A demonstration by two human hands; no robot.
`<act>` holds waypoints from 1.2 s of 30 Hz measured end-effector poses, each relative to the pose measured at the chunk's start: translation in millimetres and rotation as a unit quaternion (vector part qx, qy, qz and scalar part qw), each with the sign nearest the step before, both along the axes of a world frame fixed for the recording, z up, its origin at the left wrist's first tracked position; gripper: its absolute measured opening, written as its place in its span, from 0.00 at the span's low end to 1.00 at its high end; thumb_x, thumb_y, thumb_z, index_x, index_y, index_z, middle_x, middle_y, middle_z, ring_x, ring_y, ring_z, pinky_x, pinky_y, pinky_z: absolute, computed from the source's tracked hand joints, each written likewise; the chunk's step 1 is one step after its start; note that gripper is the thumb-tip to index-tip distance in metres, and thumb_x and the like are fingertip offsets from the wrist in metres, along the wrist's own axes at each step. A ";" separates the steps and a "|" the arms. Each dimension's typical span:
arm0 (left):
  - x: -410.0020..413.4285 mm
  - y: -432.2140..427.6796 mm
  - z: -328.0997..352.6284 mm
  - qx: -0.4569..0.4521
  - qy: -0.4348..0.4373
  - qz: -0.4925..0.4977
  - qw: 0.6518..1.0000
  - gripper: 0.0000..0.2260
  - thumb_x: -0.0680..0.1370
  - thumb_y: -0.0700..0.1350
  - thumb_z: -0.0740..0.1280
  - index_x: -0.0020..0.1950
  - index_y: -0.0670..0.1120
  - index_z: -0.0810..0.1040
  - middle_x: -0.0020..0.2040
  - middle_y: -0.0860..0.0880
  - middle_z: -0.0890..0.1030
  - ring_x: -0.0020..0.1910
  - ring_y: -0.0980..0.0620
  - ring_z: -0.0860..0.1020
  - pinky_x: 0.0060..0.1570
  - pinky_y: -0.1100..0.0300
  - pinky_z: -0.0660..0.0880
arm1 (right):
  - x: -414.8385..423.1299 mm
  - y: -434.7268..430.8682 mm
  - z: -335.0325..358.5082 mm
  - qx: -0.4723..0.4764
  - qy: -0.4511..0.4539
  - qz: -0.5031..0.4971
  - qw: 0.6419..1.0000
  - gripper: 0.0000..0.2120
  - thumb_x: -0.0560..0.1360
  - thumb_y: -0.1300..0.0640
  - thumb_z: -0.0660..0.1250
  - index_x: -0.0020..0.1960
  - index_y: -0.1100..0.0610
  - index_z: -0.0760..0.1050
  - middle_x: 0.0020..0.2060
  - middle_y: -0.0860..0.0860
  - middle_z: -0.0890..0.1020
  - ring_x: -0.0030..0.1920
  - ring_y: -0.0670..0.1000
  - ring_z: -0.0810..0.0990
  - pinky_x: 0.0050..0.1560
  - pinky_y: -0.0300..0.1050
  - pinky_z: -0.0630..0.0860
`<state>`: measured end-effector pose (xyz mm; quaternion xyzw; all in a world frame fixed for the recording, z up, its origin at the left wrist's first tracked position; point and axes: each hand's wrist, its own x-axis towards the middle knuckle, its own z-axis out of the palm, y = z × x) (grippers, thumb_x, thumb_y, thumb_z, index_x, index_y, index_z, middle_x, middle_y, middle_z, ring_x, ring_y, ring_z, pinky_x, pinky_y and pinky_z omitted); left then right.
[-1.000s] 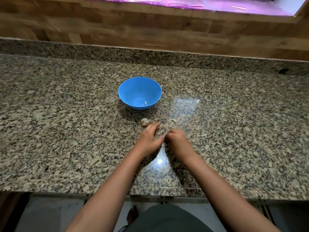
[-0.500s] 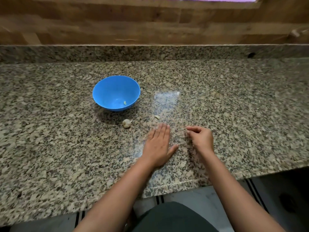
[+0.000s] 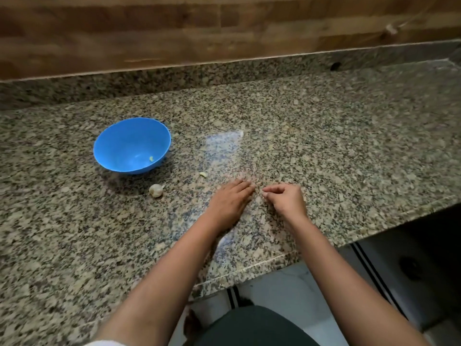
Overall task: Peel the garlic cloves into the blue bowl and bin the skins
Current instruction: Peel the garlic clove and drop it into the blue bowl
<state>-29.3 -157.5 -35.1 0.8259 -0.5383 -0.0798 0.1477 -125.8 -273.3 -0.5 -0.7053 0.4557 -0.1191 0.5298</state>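
The blue bowl (image 3: 132, 145) stands on the granite counter at the left, with one small peeled clove (image 3: 151, 158) inside. A garlic piece in its skin (image 3: 156, 190) lies just in front of the bowl. A small loose clove (image 3: 203, 174) lies to the bowl's right. My left hand (image 3: 229, 198) lies flat on the counter, fingers straight and pointing right. My right hand (image 3: 287, 198) sits beside it with curled fingers, tips pinched together at the surface. Whether anything is between them is too small to see.
The speckled granite counter (image 3: 324, 151) runs to a raised granite lip and a wooden wall (image 3: 224, 33) behind. Its front edge steps back on the right, with floor (image 3: 287, 283) below. No bin is in view.
The view has swung right, so the bowl now sits further left. My hands parted, the left going flat on the counter, and now the left fingertips have slid close to the right hand.
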 end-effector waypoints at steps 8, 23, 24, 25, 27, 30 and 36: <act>-30.5 44.5 -7.3 -0.110 -0.015 0.115 0.987 0.13 0.75 0.37 0.64 0.59 0.36 0.78 0.56 0.38 0.81 0.56 0.39 0.78 0.57 0.48 0.74 | 1.9 9.0 1.4 0.033 -0.002 0.064 0.997 0.06 0.73 0.66 0.69 0.43 0.57 0.82 0.40 0.53 0.83 0.41 0.50 0.81 0.46 0.43 0.79; -68.2 51.3 20.2 -0.149 0.143 0.364 0.908 0.05 0.76 0.37 0.66 0.48 0.45 0.73 0.44 0.51 0.76 0.43 0.56 0.74 0.43 0.67 0.74 | -6.6 33.0 20.1 0.212 -0.041 0.151 0.965 0.06 0.74 0.73 0.62 0.45 0.67 0.77 0.43 0.58 0.80 0.41 0.52 0.78 0.45 0.43 0.78; -70.8 52.8 22.9 -0.166 0.163 0.382 0.894 0.07 0.75 0.36 0.67 0.47 0.45 0.71 0.42 0.50 0.75 0.41 0.55 0.74 0.39 0.68 0.72 | -7.4 35.5 20.2 0.216 -0.037 0.157 0.963 0.06 0.74 0.74 0.63 0.45 0.67 0.77 0.42 0.58 0.80 0.41 0.52 0.78 0.45 0.43 0.78; -73.2 55.3 25.4 -0.185 0.188 0.404 0.876 0.08 0.75 0.35 0.67 0.46 0.45 0.70 0.41 0.50 0.75 0.39 0.55 0.74 0.36 0.69 0.72 | -8.1 38.8 20.4 0.218 -0.032 0.161 0.962 0.05 0.74 0.73 0.63 0.45 0.68 0.77 0.43 0.59 0.80 0.40 0.52 0.79 0.46 0.43 0.78; -80.0 66.2 30.3 -0.238 0.235 0.456 0.825 0.09 0.74 0.34 0.68 0.44 0.45 0.70 0.40 0.49 0.75 0.37 0.55 0.74 0.33 0.73 0.71 | -9.5 48.7 19.8 0.224 -0.024 0.173 0.959 0.05 0.74 0.73 0.63 0.46 0.68 0.77 0.44 0.61 0.81 0.40 0.52 0.79 0.47 0.44 0.78; -91.1 96.0 32.5 -0.341 0.299 0.525 0.720 0.12 0.72 0.34 0.70 0.41 0.47 0.69 0.39 0.48 0.77 0.38 0.52 0.77 0.35 0.71 0.74 | -10.3 75.1 20.8 0.244 -0.021 0.215 0.945 0.04 0.73 0.74 0.64 0.44 0.69 0.77 0.39 0.60 0.80 0.37 0.52 0.79 0.43 0.41 0.78; -133.7 200.4 36.2 -0.529 0.322 0.596 0.511 0.15 0.71 0.29 0.70 0.39 0.46 0.67 0.37 0.45 0.75 0.36 0.52 0.74 0.42 0.60 0.73 | -14.6 183.3 24.7 0.301 -0.005 0.326 0.896 0.05 0.73 0.74 0.63 0.44 0.71 0.77 0.34 0.58 0.79 0.35 0.51 0.79 0.34 0.34 0.79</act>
